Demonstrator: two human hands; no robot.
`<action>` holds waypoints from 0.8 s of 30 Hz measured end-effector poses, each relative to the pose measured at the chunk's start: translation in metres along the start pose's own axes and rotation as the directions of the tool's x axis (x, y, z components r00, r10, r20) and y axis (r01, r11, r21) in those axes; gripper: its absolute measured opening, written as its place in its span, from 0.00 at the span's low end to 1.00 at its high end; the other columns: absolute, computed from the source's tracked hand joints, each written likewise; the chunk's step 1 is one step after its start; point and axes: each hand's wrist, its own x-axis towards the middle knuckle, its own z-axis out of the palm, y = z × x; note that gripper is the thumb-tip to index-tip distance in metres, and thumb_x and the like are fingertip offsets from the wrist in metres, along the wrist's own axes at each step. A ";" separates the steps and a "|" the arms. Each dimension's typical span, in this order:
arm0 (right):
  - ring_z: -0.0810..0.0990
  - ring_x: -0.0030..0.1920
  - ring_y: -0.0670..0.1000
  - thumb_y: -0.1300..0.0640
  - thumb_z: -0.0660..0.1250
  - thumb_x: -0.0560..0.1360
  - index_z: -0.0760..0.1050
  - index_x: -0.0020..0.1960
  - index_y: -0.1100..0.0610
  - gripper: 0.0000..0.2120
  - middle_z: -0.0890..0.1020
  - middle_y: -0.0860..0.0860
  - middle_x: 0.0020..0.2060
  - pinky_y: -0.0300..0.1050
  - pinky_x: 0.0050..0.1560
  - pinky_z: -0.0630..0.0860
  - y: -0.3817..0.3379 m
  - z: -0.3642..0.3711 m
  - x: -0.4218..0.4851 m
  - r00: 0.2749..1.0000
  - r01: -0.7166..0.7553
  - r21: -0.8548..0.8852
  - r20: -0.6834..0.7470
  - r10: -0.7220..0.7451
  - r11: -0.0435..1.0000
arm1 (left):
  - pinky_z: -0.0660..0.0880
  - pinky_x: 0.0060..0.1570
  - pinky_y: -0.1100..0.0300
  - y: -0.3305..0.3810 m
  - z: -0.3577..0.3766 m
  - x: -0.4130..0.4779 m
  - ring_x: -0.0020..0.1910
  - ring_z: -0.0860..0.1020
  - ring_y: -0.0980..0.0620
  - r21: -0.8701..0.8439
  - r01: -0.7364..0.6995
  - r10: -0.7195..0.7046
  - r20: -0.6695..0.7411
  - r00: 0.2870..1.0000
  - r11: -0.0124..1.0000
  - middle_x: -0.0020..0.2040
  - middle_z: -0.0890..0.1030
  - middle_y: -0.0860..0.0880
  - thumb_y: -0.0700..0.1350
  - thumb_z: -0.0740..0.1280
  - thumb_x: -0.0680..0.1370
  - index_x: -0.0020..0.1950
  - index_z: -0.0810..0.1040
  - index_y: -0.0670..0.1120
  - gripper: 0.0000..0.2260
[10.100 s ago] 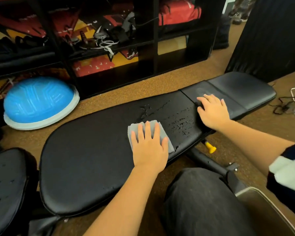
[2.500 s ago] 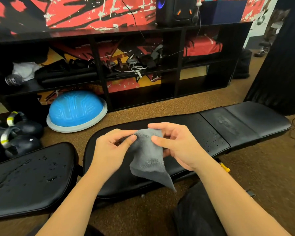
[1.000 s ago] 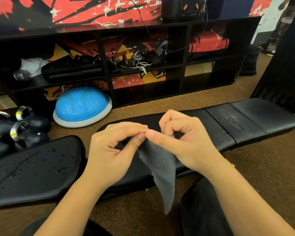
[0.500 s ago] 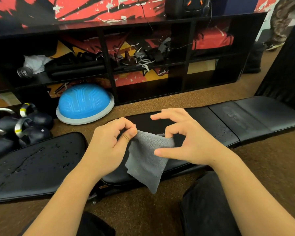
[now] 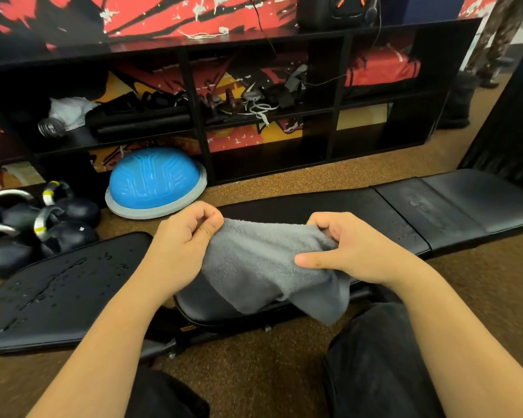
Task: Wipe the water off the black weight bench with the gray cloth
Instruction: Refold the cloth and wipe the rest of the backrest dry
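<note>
I hold the gray cloth point(image 5: 263, 263) stretched in the air above the black weight bench point(image 5: 453, 212). My left hand point(image 5: 184, 239) pinches its upper left corner. My right hand point(image 5: 351, 251) grips its right edge with curled fingers, and the cloth's lower part hangs down in front of the bench pad. A few small droplets show on the long pad near its right seam. A second black pad point(image 5: 61, 291) at the lower left carries streaks and drops of water.
A blue half-ball trainer point(image 5: 154, 182) sits on the brown carpet behind the bench. Several dark kettlebells point(image 5: 58, 218) lie at the far left. A black shelf unit point(image 5: 269, 116) full of gear runs along the back. My dark-trousered knees are at the bottom.
Earlier my left hand pressed the folded cloth on the wet bench. Since then both hands lifted it, and in the last half second they moved apart, spreading the cloth wide.
</note>
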 end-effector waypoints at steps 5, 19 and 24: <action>0.84 0.41 0.54 0.49 0.77 0.72 0.82 0.46 0.51 0.08 0.86 0.53 0.41 0.60 0.49 0.79 0.026 -0.008 0.000 0.974 -0.190 -0.100 0.109 0.201 0.977 | 0.77 0.45 0.50 -0.021 -0.007 0.002 0.40 0.79 0.51 0.114 0.066 -0.078 0.107 0.991 0.991 0.39 0.82 0.55 0.47 0.68 0.81 0.43 0.81 0.56 0.08; 0.83 0.47 0.55 0.57 0.73 0.74 0.81 0.49 0.63 0.10 0.85 0.58 0.45 0.53 0.50 0.81 0.047 -0.007 0.004 0.953 -0.055 0.514 -0.229 0.200 0.856 | 0.72 0.45 0.60 -0.035 -0.008 0.005 0.38 0.75 0.63 -0.046 0.223 -0.213 0.167 0.963 0.974 0.39 0.82 0.58 0.47 0.65 0.83 0.47 0.82 0.52 0.07; 0.85 0.50 0.56 0.61 0.71 0.77 0.83 0.56 0.60 0.09 0.86 0.59 0.51 0.54 0.50 0.79 0.036 0.008 0.010 0.902 -0.060 0.639 -0.294 0.315 0.767 | 0.73 0.46 0.60 -0.021 -0.004 0.002 0.42 0.79 0.60 -0.319 0.335 -0.324 0.087 0.942 0.887 0.44 0.87 0.49 0.46 0.70 0.81 0.48 0.85 0.54 0.05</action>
